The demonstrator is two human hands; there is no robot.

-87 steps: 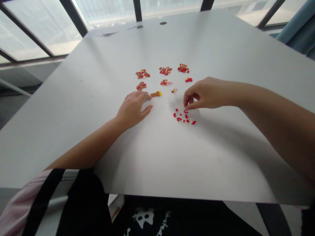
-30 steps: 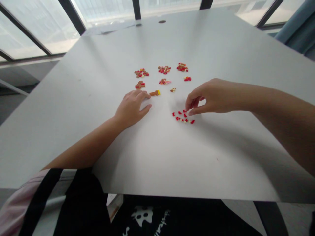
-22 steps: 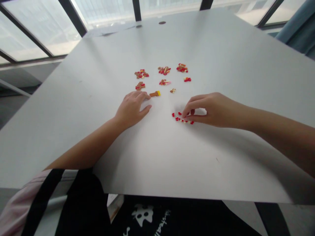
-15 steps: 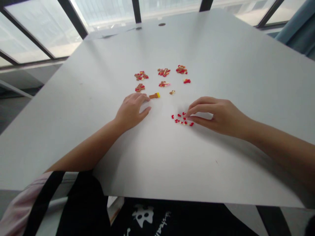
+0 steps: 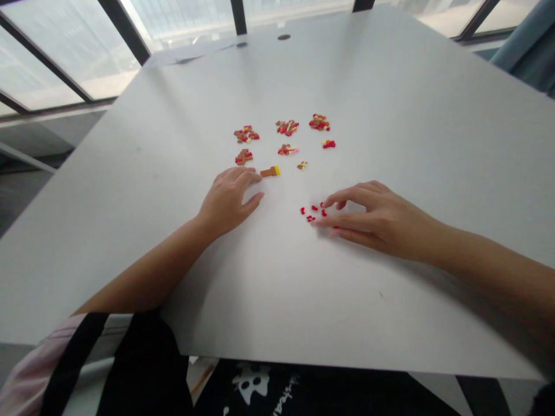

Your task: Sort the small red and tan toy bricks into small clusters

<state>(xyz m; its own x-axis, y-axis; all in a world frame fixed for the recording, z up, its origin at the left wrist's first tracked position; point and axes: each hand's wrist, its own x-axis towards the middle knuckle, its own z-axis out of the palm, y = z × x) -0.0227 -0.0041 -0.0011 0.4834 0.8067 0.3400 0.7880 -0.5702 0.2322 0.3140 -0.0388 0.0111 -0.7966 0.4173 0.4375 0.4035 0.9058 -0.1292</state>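
Note:
My left hand (image 5: 232,199) rests on the white table, fingers apart, its fingertips next to a small brown and yellow piece of joined building bricks (image 5: 270,171). To the right, my right hand (image 5: 364,216) reaches over a scatter of tiny red bricks (image 5: 314,208). Its fingers are spread, with the tips touching or just above the bricks, and nothing shows gripped between them. Some of the tiny bricks are hidden under this hand.
Beyond the hands lie small piles of red and brown bricks: a left pile (image 5: 246,134), a middle pile (image 5: 287,127) and a right pile (image 5: 319,122). Smaller groups sit nearer, including a brown cluster (image 5: 243,156) and a red piece (image 5: 329,144). The white table (image 5: 277,289) ends at my lap.
My right hand has gone from pinched fingers to spread ones and now covers the nearer tiny bricks. The left hand stays beside the brown and yellow piece. The view has shifted slightly.

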